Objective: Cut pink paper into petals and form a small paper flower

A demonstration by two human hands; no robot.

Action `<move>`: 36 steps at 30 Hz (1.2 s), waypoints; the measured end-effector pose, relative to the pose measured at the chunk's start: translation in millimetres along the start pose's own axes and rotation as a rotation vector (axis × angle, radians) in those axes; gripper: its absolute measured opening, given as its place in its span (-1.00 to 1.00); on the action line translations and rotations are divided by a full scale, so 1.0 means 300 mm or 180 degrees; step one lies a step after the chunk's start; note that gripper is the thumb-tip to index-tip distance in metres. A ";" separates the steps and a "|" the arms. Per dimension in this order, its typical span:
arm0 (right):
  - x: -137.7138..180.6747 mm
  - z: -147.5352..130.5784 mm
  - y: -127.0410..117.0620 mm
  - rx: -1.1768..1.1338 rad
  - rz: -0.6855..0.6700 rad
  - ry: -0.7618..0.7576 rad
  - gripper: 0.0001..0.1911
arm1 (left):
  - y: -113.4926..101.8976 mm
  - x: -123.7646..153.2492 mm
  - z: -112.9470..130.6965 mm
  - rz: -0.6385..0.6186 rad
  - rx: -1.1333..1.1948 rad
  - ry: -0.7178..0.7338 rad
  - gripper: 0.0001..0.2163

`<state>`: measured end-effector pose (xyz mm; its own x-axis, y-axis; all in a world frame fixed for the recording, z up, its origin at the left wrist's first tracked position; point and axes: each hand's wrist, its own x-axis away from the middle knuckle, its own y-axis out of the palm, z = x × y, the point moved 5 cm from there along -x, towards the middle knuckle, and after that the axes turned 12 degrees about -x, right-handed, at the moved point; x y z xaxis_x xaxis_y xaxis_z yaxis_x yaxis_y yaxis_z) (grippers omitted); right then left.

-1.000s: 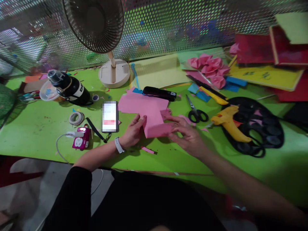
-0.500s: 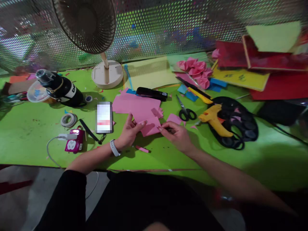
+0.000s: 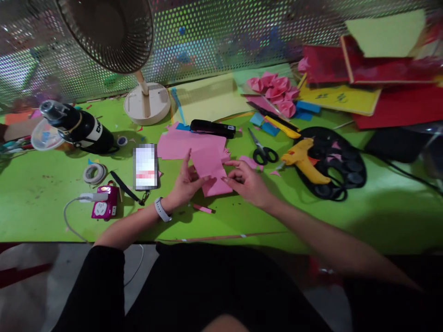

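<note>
While the left hand [image 3: 187, 183] has its grip closed on one side of the pink paper [image 3: 209, 163], the right hand [image 3: 248, 184] has its grip closed on the other side. The left thumb lies on top of the paper, and the right thumb is at its edge. The pink paper is in the middle, over the green desk [image 3: 44, 189], and a bend goes across its low part. I can't tell if it touches the desk. A white watch [image 3: 162, 210] is on the left wrist.

Just behind the pink paper are more pink sheets [image 3: 173, 146], with a long black tool [image 3: 212, 128] on their back edge. A phone [image 3: 145, 167] lies near the left hand. Scissors [image 3: 265, 155] with black handles lie past the right hand, and next to them is a yellow glue gun [image 3: 302, 162]. The glue gun is partly on a black tray [image 3: 356, 168]. Farther back sit a bunch of pink paper flowers [image 3: 275, 90] and a fan [image 3: 147, 103]. A small pink strip [image 3: 202, 209] lies close to the person, near the left hand.
</note>
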<state>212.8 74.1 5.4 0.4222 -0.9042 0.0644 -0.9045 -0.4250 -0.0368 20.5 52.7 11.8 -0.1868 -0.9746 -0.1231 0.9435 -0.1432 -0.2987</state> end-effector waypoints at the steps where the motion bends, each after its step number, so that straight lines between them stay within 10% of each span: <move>1: 0.002 0.007 -0.002 0.0051 -0.0021 0.0046 -0.53 | -0.021 0.000 0.022 0.0145 -0.0353 0.0218 -0.08; 4: 0.012 0.020 -0.003 0.0181 -0.0087 0.0195 -0.48 | -0.057 0.036 0.112 0.0258 -0.1637 0.0897 -0.26; 8: 0.023 0.007 0.001 0.0344 -0.0044 0.0155 -0.47 | 0.022 0.157 0.173 -0.1070 -0.2889 0.1756 -0.43; 15: 0.045 -0.001 -0.027 0.1175 -0.0045 0.0151 -0.52 | 0.101 0.234 0.094 -0.1848 -0.3686 0.1586 -0.14; 21: 0.135 -0.134 -0.201 0.1094 0.1893 -0.1641 -0.59 | 0.106 0.217 0.082 -0.1902 -0.3740 0.1506 -0.11; 28: 0.196 -0.067 0.032 0.2854 -0.0784 -0.2414 -0.60 | 0.115 0.227 0.065 -0.1809 -0.3789 0.1467 -0.08; 36: 0.226 0.009 0.040 0.2951 -0.1012 -0.2184 -0.37 | 0.124 0.234 0.068 -0.1735 -0.3818 0.1538 -0.09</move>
<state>230.8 7.6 6.6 0.8183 -0.4674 -0.3346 -0.4846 -0.2479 -0.8389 47.9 -24.6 11.4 -0.7549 -0.6551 0.0326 -0.0363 -0.0080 -0.9993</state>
